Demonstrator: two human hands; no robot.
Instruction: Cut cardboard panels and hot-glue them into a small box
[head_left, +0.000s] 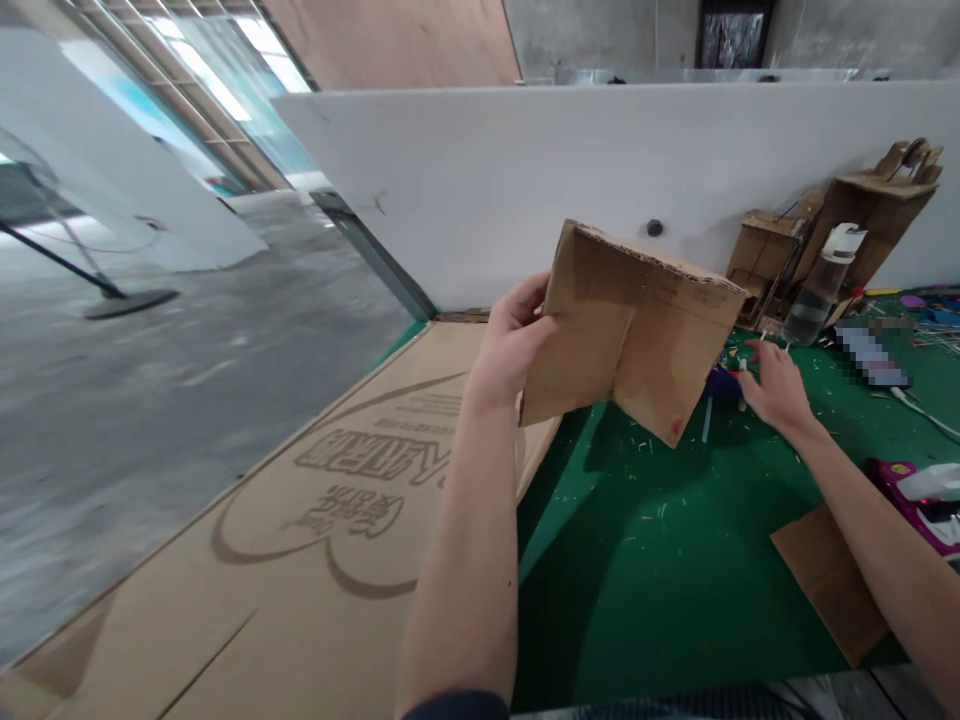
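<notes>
While my left grip (514, 345) pinches folded cardboard (589, 330) above the green worktop (645, 600), my right grip (780, 388), half-curled, hold unclear, is near a bottle (814, 295) of clear liquid; grey floor (255, 330) lies leftward.

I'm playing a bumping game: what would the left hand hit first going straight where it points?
Probably the upright white panel ahead; the folded cardboard piece in the left hand might touch it first. How far away it is, I can't tell.
</notes>
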